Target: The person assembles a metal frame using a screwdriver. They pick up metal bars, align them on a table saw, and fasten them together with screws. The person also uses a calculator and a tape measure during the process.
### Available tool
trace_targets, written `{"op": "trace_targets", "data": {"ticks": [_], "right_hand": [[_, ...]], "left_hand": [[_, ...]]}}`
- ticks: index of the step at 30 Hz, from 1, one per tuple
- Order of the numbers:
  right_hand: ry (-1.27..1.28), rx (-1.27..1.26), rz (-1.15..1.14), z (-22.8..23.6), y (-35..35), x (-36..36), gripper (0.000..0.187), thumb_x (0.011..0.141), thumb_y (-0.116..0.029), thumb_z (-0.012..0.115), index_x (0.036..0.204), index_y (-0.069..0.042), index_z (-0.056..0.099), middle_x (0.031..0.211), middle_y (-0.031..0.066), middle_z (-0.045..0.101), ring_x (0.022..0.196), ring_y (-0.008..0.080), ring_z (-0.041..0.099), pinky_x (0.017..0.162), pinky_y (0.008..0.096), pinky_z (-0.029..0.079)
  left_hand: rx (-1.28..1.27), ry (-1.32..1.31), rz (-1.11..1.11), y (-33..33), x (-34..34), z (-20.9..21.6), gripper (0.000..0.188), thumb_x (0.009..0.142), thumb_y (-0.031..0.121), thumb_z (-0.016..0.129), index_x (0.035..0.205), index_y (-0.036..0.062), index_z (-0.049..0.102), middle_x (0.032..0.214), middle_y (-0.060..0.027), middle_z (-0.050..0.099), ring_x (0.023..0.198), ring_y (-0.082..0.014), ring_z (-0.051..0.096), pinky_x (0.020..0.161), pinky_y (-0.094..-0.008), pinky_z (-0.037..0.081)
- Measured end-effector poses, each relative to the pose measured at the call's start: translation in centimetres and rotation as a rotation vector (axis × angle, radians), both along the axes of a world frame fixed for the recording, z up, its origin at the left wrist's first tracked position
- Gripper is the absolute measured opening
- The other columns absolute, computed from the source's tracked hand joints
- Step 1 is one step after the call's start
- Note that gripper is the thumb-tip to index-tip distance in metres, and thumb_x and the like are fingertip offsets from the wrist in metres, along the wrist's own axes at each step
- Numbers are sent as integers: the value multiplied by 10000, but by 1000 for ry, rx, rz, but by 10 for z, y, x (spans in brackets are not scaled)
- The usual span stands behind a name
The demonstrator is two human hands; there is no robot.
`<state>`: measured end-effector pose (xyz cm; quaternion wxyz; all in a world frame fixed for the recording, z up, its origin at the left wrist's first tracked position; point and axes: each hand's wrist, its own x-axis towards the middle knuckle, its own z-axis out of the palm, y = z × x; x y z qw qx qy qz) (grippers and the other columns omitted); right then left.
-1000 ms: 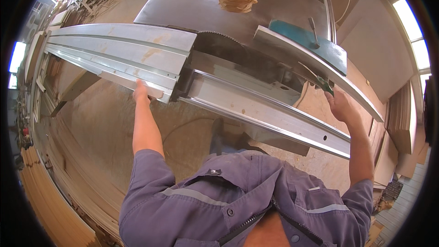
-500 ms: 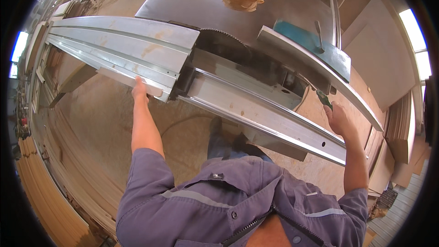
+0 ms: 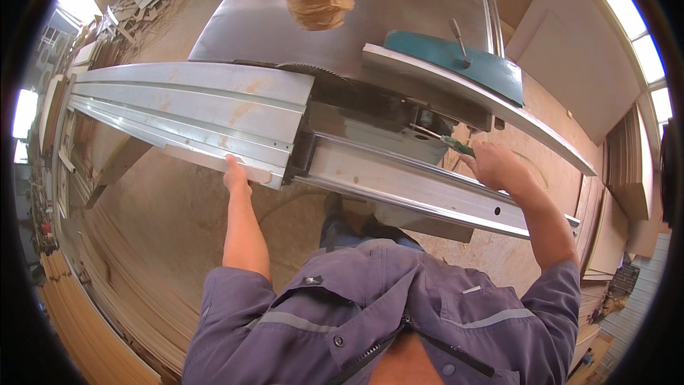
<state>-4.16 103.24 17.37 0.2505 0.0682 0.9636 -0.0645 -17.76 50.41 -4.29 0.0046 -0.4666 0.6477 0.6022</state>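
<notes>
The saw's grey metal counter stands on a brown floor amid stacked boards. The left hand grips the near edge of the aluminium carriage, while the right hand's fingers wrap a green-handled tool just beyond the rail. Its thin tip is blurry, and the blade is partly hidden.

Head view: wide fisheye, left of pair.
Faces down and forward from head height; jacket nearest, left hand and right hand midway, worktop beyond.
</notes>
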Motion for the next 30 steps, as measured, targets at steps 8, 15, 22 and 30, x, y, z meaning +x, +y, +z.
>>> {"op": "trace_targets", "data": {"ticks": [8,15,22,30], "right_hand": [[40,148,-111,33,15,-5,470,1002,-383,455,948,61,597,893,278,668,875,447,641,772,518,499],[150,239,-224,92,24,16,465,1006,-378,455,1007,55,623,886,266,673,862,434,651,766,510,507],[70,316,-432,182,9,43,460,998,-379,480,941,32,677,933,253,675,866,425,654,760,512,504],[100,209,-509,192,-61,52,487,995,-410,474,996,42,656,1026,289,652,946,448,634,786,512,498]], "left_hand": [[44,-23,-28,3,5,26,881,914,611,498,1319,-170,436,1330,-230,531,1141,-324,578,966,-414,465],[109,-35,-52,14,17,87,831,915,608,516,1287,-134,475,1265,-189,559,1054,-305,606,842,-424,528],[139,-97,-146,10,30,113,875,913,620,512,1302,-161,446,1315,-207,541,1107,-334,594,889,-464,514],[224,-158,-219,48,60,158,895,905,656,503,1300,-146,446,1292,-203,554,1086,-326,597,891,-426,507]]}}
